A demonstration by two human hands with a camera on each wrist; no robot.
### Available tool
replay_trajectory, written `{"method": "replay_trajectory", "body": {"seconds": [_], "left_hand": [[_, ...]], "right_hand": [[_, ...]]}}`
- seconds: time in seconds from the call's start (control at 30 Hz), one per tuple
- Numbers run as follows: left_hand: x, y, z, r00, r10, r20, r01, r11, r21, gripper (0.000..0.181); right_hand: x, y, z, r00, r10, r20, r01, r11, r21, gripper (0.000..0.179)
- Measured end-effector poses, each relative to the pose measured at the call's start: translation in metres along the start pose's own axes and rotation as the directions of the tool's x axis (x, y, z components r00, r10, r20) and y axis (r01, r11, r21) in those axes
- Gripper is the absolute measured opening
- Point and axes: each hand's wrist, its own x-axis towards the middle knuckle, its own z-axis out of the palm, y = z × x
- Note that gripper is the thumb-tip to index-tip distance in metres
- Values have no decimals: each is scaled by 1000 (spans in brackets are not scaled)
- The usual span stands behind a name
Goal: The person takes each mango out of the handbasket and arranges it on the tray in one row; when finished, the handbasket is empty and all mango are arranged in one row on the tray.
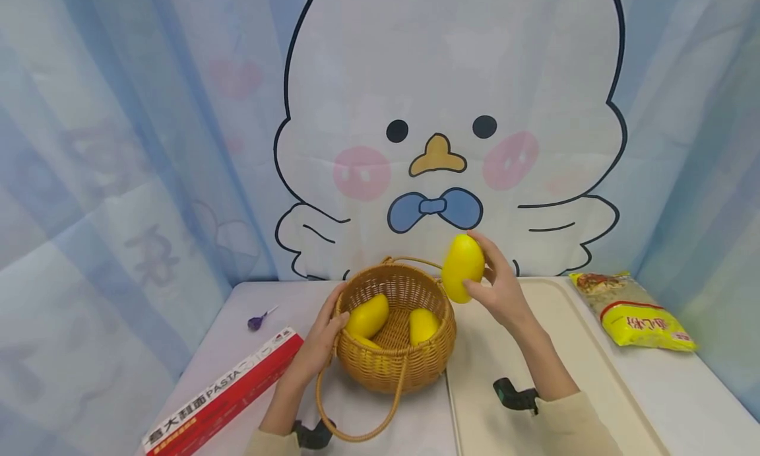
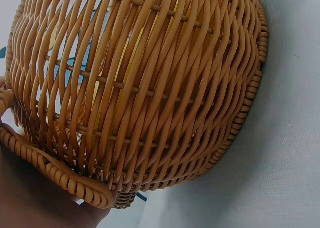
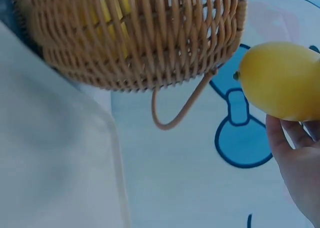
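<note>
In the head view my right hand [image 1: 499, 288] holds a yellow mango [image 1: 462, 269] upright between thumb and fingers, above the right rim of a round wicker basket [image 1: 392, 370]. The right wrist view shows the held mango [image 3: 282, 80] beside the basket wall [image 3: 145, 42]. My left hand [image 1: 316, 344] grips the basket's left rim, with the thumb over the edge. Woven wall [image 2: 150, 97] fills most of the left wrist view. Inside lie a mango [image 1: 369, 315] on the left, another mango [image 1: 423, 326] on the right, and a third mostly hidden behind the front rim.
One basket handle [image 1: 362, 437] hangs down in front. A red and white pasta box [image 1: 225, 396] lies at the left, near a small purple item [image 1: 256, 322]. At the right are a cream tray [image 1: 487, 350] and a yellow food bag [image 1: 635, 314]. A printed curtain [image 1: 445, 80] hangs behind.
</note>
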Motion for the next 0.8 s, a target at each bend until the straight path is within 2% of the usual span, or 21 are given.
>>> {"method": "replay_trajectory", "body": {"seconds": [0.5, 0.8], "left_hand": [[-1, -1, -4, 1000, -3, -2, 3, 1000, -15, 58], [0, -1, -4, 1000, -19, 4, 19, 1000, -17, 58]], "right_hand": [[-13, 55, 2, 989, 150, -20, -151, 987, -48, 78], [-26, 80, 6, 968, 252, 3, -251, 965, -78, 77]]}}
